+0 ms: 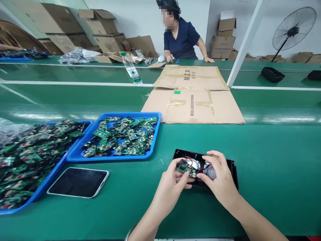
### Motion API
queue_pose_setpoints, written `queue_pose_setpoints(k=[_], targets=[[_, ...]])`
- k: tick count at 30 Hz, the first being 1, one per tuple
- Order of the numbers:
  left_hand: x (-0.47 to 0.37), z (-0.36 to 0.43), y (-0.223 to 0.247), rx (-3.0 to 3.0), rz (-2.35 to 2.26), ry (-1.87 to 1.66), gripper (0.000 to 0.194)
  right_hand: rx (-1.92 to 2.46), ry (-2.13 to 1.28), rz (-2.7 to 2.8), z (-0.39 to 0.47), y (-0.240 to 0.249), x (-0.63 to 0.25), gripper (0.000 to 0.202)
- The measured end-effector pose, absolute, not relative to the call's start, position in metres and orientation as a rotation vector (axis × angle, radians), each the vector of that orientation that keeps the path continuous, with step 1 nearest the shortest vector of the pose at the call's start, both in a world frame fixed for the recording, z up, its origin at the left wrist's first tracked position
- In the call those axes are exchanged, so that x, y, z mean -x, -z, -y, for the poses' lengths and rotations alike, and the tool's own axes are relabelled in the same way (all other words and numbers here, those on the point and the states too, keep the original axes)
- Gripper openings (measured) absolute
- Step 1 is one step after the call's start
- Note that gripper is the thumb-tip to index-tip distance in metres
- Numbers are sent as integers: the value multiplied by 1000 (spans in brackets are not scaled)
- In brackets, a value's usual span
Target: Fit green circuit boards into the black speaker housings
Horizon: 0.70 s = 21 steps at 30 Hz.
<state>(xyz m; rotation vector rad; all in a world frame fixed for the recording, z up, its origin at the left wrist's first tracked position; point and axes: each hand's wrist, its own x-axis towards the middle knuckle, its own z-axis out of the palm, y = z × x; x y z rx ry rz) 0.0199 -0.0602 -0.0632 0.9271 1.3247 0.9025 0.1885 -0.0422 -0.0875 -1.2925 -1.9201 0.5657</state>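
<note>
Here, a black plastic housing is shown lying flat on the green table, near its front edge, with both hands working over it. A small green circuit board with red and black wires is pinched between the thumb and fingers of the left hand, which is closed on the board just above the housing's left part. Two round silver speakers are seated in the housing; the right one is largely covered by the right hand. The fingers of the right hand are curled over that speaker and meet the board's right edge; whether anything is actually gripped by this hand cannot be told.

To the left, a blue tray filled with similar circuit boards is set on the table, beside a second blue tray heaped with more. A dark-screened phone lies flat in front of them. Flattened cardboard and a water bottle lie further back, where another person is seated.
</note>
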Motion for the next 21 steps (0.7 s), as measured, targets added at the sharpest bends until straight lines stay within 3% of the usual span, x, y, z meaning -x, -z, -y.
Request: queue_pose_setpoints(k=[4, 10, 12, 21], targets=[[-10, 59, 60, -965, -1341, -844, 31, 1360, -472, 2132, 39, 79, -202, 40], [-10, 54, 55, -1008, -1438, -815, 35, 1368, -656, 2524, 34, 75, -220, 97], [-12, 52, 54, -1008, -1446, -795, 38, 1331, -661, 2631, 34, 77, -222, 107], [-7, 50, 41, -1221, -1589, -747, 46, 1465, -719, 2546, 38, 73, -217, 78]])
